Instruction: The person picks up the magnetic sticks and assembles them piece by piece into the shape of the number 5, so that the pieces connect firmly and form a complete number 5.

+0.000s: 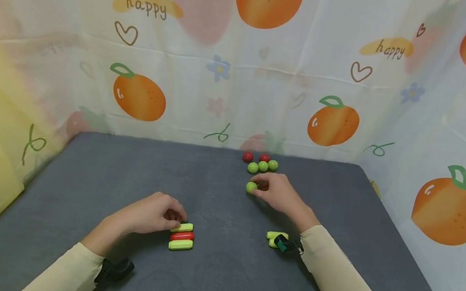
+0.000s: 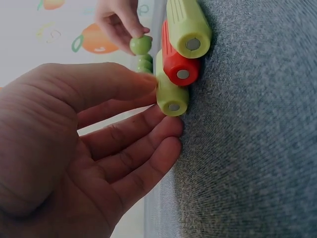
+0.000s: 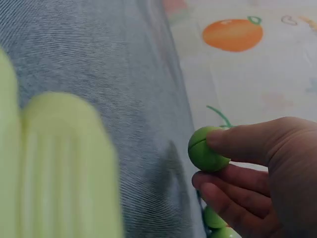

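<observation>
My left hand (image 1: 149, 214) has its thumb and fingers about the far yellow-green magnetic rod (image 2: 172, 99), pinching it near its end. A red rod (image 1: 182, 236) and another yellow-green rod (image 1: 180, 245) lie alongside it, nearer me, in a row. Round metal discs show in the rod ends in the left wrist view. Between thumb and fingers, my right hand (image 1: 280, 195) holds a green ball (image 3: 205, 148), above the table at the centre right. The index finger of the left hand is partly hidden by the thumb in the left wrist view.
At the back of the dark grey table (image 1: 214, 282) several green balls (image 1: 263, 166) and two red balls (image 1: 247, 157) sit together. Two yellow-green rods (image 1: 276, 235) lie below my right wrist, partly covered by its strap. A printed curtain (image 1: 238, 106) stands behind the table.
</observation>
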Available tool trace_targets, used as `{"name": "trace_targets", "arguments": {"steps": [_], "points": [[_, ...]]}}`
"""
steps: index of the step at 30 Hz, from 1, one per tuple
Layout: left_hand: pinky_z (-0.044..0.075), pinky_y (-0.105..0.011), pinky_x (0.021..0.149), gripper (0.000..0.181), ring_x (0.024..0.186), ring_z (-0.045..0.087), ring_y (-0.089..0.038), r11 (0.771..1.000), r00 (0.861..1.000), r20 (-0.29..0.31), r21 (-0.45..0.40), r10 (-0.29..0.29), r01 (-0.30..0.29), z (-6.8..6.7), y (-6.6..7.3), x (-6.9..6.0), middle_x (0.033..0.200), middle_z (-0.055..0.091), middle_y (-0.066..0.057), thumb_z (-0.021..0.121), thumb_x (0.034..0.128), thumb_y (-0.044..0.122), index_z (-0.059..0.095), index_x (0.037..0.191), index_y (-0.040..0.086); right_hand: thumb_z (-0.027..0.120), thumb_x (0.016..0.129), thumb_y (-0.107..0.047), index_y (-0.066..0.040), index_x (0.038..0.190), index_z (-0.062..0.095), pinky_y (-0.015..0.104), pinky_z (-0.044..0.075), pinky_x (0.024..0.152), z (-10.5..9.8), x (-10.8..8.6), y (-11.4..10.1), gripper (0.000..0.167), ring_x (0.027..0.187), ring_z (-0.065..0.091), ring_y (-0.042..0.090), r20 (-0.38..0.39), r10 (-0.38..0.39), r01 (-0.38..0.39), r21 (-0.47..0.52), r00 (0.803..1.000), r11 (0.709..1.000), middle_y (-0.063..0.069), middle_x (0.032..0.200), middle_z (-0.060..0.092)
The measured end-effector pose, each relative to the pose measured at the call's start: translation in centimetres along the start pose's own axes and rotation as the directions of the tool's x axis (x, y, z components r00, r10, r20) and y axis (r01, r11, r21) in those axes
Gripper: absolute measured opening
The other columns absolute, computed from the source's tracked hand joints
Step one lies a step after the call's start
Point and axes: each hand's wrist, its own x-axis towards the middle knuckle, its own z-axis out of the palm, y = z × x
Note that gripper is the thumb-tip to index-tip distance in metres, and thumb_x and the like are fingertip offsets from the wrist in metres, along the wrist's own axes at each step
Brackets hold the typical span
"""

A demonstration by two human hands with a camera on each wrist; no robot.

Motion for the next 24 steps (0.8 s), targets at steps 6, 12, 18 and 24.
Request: {"name": "trace_targets", "arguments": {"steps": [6, 12, 18, 24], "points": [[0.058, -0.033, 0.073, 0.01, 0.082, 0.067, -0.009, 1.0, 1.0, 0.026, -0.011, -0.006, 0.006, 0.2, 0.2, 0.2, 0.094, 0.072, 0.014, 0.08, 0.0994, 0.012, 0.082, 0.107, 0.019, 0.081, 0.102, -0.021, -0.013, 0.13, 0.08, 0.036, 0.061, 0.083, 0.7, 0.0, 0.1, 0.029, 0.097, 0.072, 0.014, 0.024, -0.003, 0.004, -0.028, 1.0, 1.0, -0.002, 0.114, 0.078], [0.058, -0.032, 0.072, 0.011, 0.079, 0.065, -0.008, 1.0, 0.999, 0.04, 0.029, -0.011, 0.01, 0.2, 0.6, 0.3, 0.091, 0.07, 0.014, 0.081, 0.0975, 0.009, 0.082, 0.104, 0.017, 0.08, 0.103, -0.02, -0.013, 0.129, 0.081, 0.035, 0.061, 0.08, 0.6, 0.1, 0.0, 0.028, 0.095, 0.072, 0.014, 0.04, 0.003, -0.002, -0.038, 0.999, 0.999, -0.002, 0.111, 0.078], [0.057, -0.031, 0.071, 0.014, 0.077, 0.063, -0.007, 0.997, 1.0, -0.006, 0.075, -0.011, 0.011, -0.2, 0.5, 1.1, 0.088, 0.07, 0.014, 0.079, 0.0946, 0.005, 0.082, 0.101, 0.017, 0.08, 0.102, -0.019, -0.013, 0.127, 0.082, 0.035, 0.061, 0.081, 0.4, 0.5, -0.6, 0.026, 0.096, 0.073, 0.014, 0.061, 0.008, -0.004, -0.058, 0.998, 0.998, -0.003, 0.11, 0.079], [0.06, -0.032, 0.076, 0.015, 0.084, 0.069, -0.007, 0.999, 0.996, -0.088, 0.039, 0.001, 0.002, -1.5, 0.6, 3.9, 0.098, 0.075, 0.01, 0.081, 0.0965, 0.007, 0.084, 0.11, 0.015, 0.08, 0.102, -0.018, -0.012, 0.127, 0.082, 0.035, 0.061, 0.082, 0.4, 0.6, -0.9, 0.025, 0.097, 0.073, 0.013, 0.076, 0.003, 0.001, -0.057, 0.997, 0.998, -0.002, 0.111, 0.079]]}}
